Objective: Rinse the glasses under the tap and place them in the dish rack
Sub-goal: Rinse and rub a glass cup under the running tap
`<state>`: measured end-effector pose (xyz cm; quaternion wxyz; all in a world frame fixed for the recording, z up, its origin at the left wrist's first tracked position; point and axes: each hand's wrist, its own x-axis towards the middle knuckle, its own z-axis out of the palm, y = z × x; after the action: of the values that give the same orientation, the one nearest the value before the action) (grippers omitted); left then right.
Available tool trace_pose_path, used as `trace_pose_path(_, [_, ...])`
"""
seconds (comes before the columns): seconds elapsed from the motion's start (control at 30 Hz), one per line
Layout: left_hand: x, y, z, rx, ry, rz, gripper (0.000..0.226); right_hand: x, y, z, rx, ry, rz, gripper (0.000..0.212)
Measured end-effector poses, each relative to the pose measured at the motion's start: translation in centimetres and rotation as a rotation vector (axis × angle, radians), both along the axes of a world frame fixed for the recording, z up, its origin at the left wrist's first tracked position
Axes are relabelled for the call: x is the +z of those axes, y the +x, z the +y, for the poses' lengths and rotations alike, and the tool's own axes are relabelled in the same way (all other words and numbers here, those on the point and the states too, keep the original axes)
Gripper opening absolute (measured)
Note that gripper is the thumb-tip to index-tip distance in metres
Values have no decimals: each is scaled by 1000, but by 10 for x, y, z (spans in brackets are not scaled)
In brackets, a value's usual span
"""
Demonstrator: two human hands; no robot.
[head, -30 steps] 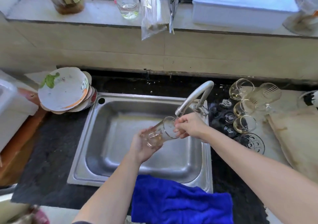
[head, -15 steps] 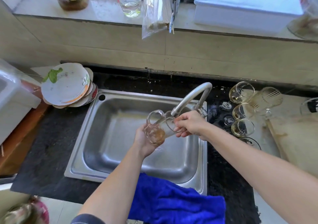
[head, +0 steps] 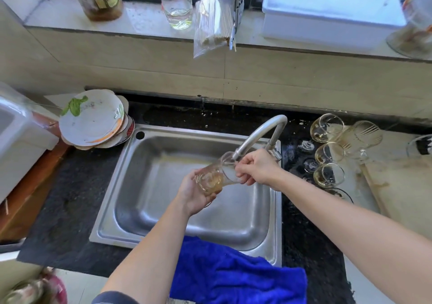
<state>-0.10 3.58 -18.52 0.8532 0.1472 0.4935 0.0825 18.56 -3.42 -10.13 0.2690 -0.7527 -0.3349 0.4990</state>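
Note:
A clear drinking glass (head: 214, 177) with brownish liquid at its base lies tilted over the steel sink (head: 149, 186), its mouth right under the spout of the curved tap (head: 259, 132). My left hand (head: 191, 193) cups the glass's base from below. My right hand (head: 257, 167) grips the rim end, fingers at the mouth. No running water is clearly visible. Several stemmed glasses (head: 327, 154) stand and lie on the dark counter right of the tap.
A stack of dirty plates (head: 92, 117) leans at the sink's left corner. A blue towel (head: 233, 278) drapes over the sink's front edge. A wooden board (head: 402, 186) lies far right. A white tub (head: 332, 11), bottles and a bag sit on the windowsill.
The glass rose a little and its mouth came in under the tap spout; both hands kept their hold. The camera shifted slightly.

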Motion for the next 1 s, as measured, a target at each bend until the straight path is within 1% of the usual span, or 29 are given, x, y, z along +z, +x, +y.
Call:
trace_pose_path(0.07, [-1,-1,1,-2,-1,8,41,0,-1,0,-9,-27,14,14])
trace_pose_path(0.13, [-2,-3,3,-19,-20,19,42,4,1,4,53,-61,-45,21])
trace_pose_path(0.23, [-2,-7,9,-90,-30,28,45,7,5,11,143,-38,-358,34])
trace_pose_path(0.27, [-2,-7,10,-117,-21,40,47,9,4,12,153,-12,-395,36])
trace_pose_path(0.33, [-3,-10,9,-182,4,68,51,13,1,15,171,39,-318,32])
trace_pose_path(0.4, [-1,-10,8,-200,8,88,54,15,-4,16,156,60,-222,11])
trace_pose_path(0.43, [1,-9,7,-164,-4,75,54,13,-5,15,148,64,-207,10])
trace_pose_path(0.53, [3,-5,7,45,8,4,41,2,-7,10,65,19,-179,25])
trace_pose_path(0.6, [4,-3,8,130,16,-40,36,-1,-8,5,-6,-1,-112,27])
trace_pose_path(0.7, [4,-9,6,108,2,-36,37,7,-14,3,-13,-36,-31,23])
trace_pose_path(0.8, [4,-11,8,15,-16,38,45,15,-10,9,31,-4,-50,17])
trace_pose_path(0.87, [5,-13,9,-49,-20,52,53,19,-9,14,47,28,-28,18])
trace_pose_path(0.93, [8,-13,6,-46,-36,1,57,21,-11,15,29,43,9,17])
trace_pose_path(1.0, [14,-11,3,32,-38,-85,50,19,-12,12,-28,23,49,13])
